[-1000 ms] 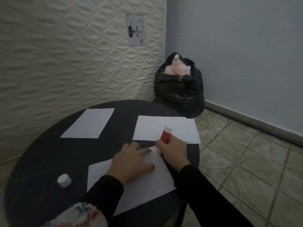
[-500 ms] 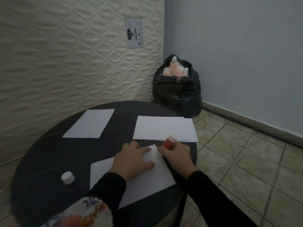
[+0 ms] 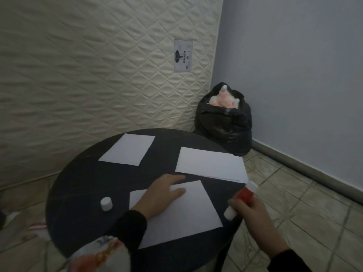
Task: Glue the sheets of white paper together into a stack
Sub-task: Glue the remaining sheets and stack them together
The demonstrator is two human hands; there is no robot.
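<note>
Three white paper sheets lie on a round black table (image 3: 82, 189). The near sheet (image 3: 188, 214) sits under my left hand (image 3: 159, 197), which rests flat on its upper left part with fingers spread. My right hand (image 3: 249, 214) grips a red and white glue stick (image 3: 240, 199), held tilted past the table's right edge, off the paper. A second sheet (image 3: 210, 163) lies at the far right, with another edge showing beneath it. A third sheet (image 3: 127, 149) lies at the far left. The white glue cap (image 3: 106, 203) stands left of the near sheet.
A quilted mattress (image 3: 98, 75) leans against the wall behind the table. A stuffed black rubbish bag (image 3: 225, 122) stands in the corner at the back right. Tiled floor (image 3: 304, 203) runs along the right side under a grey wall.
My right hand has drawn the glue stick away from the near sheet's top edge, rightward and past the table rim. The left hand stays on the sheet. The camera view shifted left.
</note>
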